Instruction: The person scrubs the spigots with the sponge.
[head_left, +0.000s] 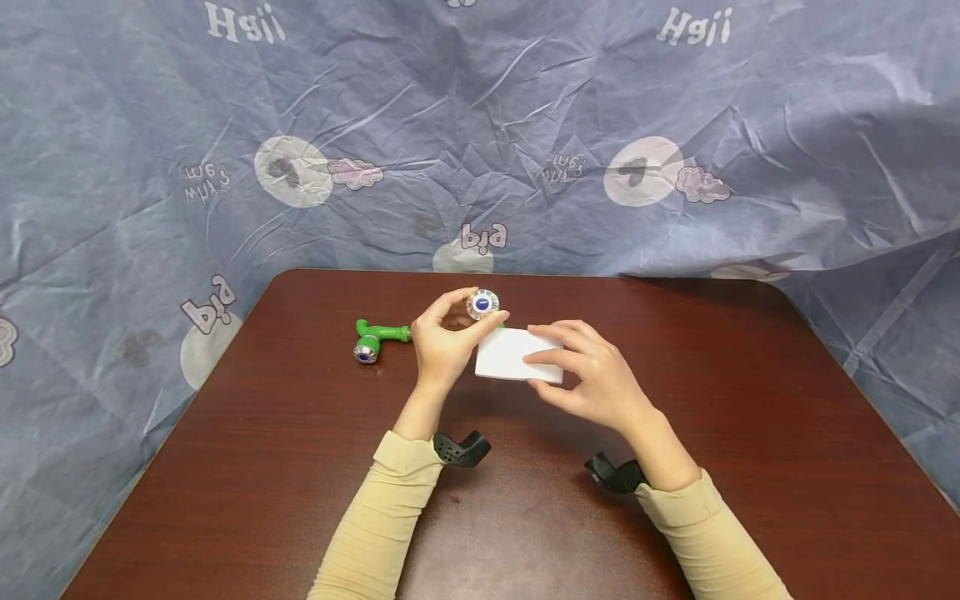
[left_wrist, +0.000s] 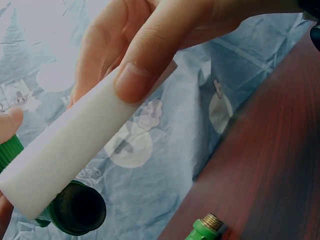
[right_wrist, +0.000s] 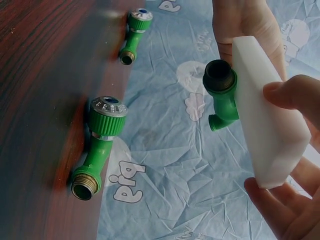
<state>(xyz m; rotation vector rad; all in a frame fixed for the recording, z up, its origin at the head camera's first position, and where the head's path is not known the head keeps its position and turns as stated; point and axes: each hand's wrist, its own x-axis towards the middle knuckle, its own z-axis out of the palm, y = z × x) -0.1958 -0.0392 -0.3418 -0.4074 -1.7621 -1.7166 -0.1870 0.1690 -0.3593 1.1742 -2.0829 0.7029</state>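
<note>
**A:** What does the left hand point(head_left: 444, 346) have in its grip?

**B:** A green tap point(head_left: 482, 305). In the head view, just above the middle of the frame, the fingers and thumb are curled round its body, so only the silvery knob with a blue centre shows above the fingertips. The grip is narrow, closed on the tap. In the right wrist view the tap point(right_wrist: 223, 93) hangs in the upper middle, with its dark threaded mouth facing the camera.

**A:** And the right hand point(head_left: 592, 375)?

**B:** It holds a white sponge block point(head_left: 517, 356), pinched between the thumb below and the fingers point(head_left: 555, 340) laid across the top. The fingers are only lightly bent, wide enough for the block's thickness. In the right wrist view the block point(right_wrist: 267, 125) fills the right side of the frame, its long edge just against the tap. In the left wrist view the block point(left_wrist: 75, 145) runs from the lower left up to the middle, with a fingertip pressed on it.

**A:** Anything else on the worktop point(head_left: 735, 433)?

**B:** A second green tap point(head_left: 375, 339) lies to the left of the left hand, near it but apart, its knob end toward the lower left. Both hands are raised above the worktop at the centre. A crumpled blue-grey printed cloth point(head_left: 150, 125) covers the top of the frame.
</note>
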